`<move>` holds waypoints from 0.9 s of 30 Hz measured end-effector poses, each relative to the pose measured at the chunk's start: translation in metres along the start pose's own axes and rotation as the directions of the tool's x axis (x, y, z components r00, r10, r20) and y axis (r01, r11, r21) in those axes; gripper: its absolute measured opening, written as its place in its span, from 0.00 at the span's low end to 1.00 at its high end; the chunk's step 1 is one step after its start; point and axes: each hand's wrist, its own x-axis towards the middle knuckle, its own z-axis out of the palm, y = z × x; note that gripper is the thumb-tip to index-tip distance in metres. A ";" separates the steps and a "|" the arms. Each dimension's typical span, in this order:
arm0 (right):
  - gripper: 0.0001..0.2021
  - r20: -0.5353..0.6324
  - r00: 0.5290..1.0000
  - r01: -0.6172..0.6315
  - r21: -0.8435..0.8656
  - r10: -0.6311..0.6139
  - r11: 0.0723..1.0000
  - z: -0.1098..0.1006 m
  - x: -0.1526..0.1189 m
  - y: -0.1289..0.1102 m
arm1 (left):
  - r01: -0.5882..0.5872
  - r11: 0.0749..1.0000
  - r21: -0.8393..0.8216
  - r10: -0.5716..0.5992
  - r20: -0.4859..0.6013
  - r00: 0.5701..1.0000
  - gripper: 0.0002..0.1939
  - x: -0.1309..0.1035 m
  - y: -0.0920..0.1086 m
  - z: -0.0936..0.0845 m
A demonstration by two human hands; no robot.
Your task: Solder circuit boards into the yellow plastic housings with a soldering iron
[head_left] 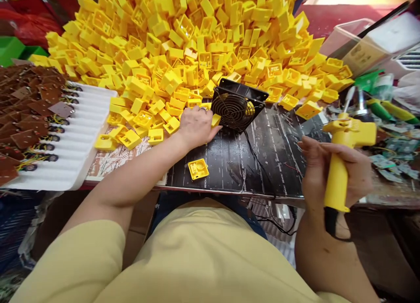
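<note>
My left hand (197, 126) reaches to the near edge of a large heap of yellow plastic housings (170, 82), beside a black fan (231, 110). Thumb and fingers close round a small yellow housing (215, 120) there, partly covered by the hand. A single yellow housing (198, 169) lies open side up on the dark bench mat, near the front edge. At the right, my right hand (356, 174) grips what looks like a yellow glue gun (337, 176) by its handle, held above the bench edge. A black cord end shows at the handle's bottom.
A white ribbed tray (95, 115) on the left carries brown circuit boards (29, 106) with wires. To the right are small circuit boards (393, 158), green-yellow pliers (393, 108) and a clear plastic bin (354, 45). The fan's cable (254, 152) runs across the dark mat (229, 163).
</note>
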 end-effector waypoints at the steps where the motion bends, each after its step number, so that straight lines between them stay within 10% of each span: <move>1: 0.10 0.017 1.000 0.019 0.027 -0.019 0.999 0.002 0.000 0.000 | 0.001 1.000 0.009 -0.001 0.014 1.000 0.20 0.008 -0.001 0.001; 11: 0.28 0.176 0.957 0.176 0.270 -0.228 0.947 0.015 -0.002 -0.004 | -0.077 0.994 -0.074 0.090 0.189 0.978 0.23 -0.036 0.022 -0.023; 21: 0.19 0.648 0.604 0.279 0.374 -0.464 0.885 0.029 -0.014 -0.005 | -0.208 0.937 -0.282 0.220 0.010 0.975 0.20 -0.099 -0.019 -0.031; 27: 0.19 0.661 0.595 0.286 0.358 -0.457 0.889 0.028 -0.026 -0.011 | -0.143 0.931 -0.337 0.150 -0.003 0.989 0.31 -0.133 0.000 -0.013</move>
